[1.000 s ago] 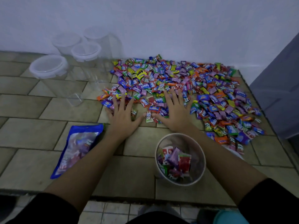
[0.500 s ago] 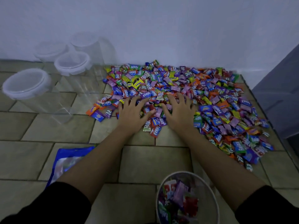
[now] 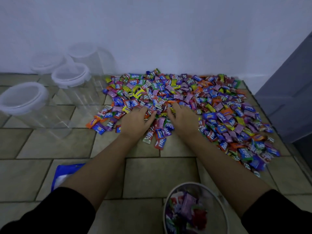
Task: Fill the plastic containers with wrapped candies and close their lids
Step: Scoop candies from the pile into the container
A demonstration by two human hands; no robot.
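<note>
One open container is barely filled, four lidded containers empty; left hand and right hand curl fingers round candies.

Black left sleeve, black right sleeve, plain fabric, both ending near the elbows
</note>
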